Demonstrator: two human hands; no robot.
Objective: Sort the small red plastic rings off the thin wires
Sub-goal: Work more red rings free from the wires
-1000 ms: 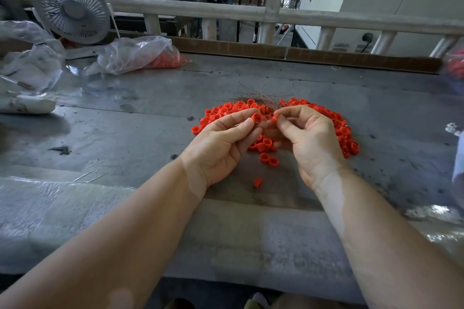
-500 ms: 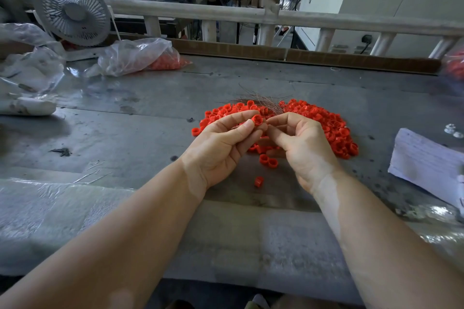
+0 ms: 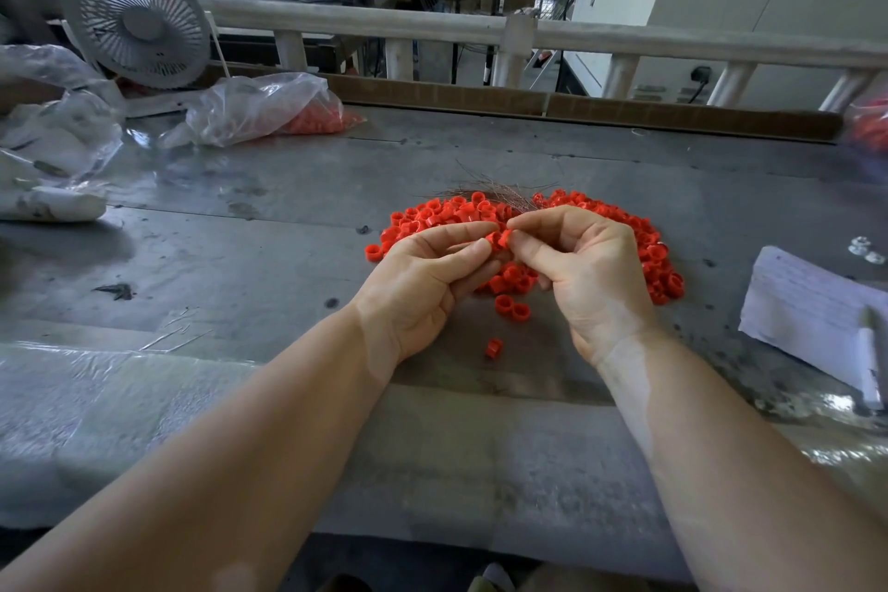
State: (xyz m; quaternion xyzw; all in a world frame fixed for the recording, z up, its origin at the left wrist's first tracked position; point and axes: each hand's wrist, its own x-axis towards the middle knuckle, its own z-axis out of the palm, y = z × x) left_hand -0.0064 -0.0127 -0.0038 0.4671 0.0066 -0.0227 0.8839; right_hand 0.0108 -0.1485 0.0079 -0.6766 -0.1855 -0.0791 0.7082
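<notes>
Clearly we are partway through, by our reading. A broad heap of small red plastic rings (image 3: 644, 250) lies loose on the grey metal worktable (image 3: 240, 255), and behind it sits a tangle of thin bare wires (image 3: 499, 190), which look stripped, though we cannot tell whether any rings are threaded on them. We hold our left hand (image 3: 423, 288) and right hand (image 3: 586, 269) close together above the near edge of the heap. Both are pinched narrow, thumb and forefinger closed on the same red ring piece (image 3: 498, 239) between them; whether a wire runs through it is too fine for us to see. A few stray rings lie nearer us, one single red ring (image 3: 493, 348) apart from the rest. How many wires are left to strip we cannot judge.

As for containers, a crumpled clear plastic bag (image 3: 259, 106) at the far left of the table holds a mass of red pieces much like ours. Another heap of clear plastic wrapping (image 3: 53, 130) lies beside it, its contents unclear. At the far right edge a blurred red mass shows, too cut off to name. A white sheet of paper (image 3: 807, 308) with a pen (image 3: 872, 351) on it rests at our right.
</notes>
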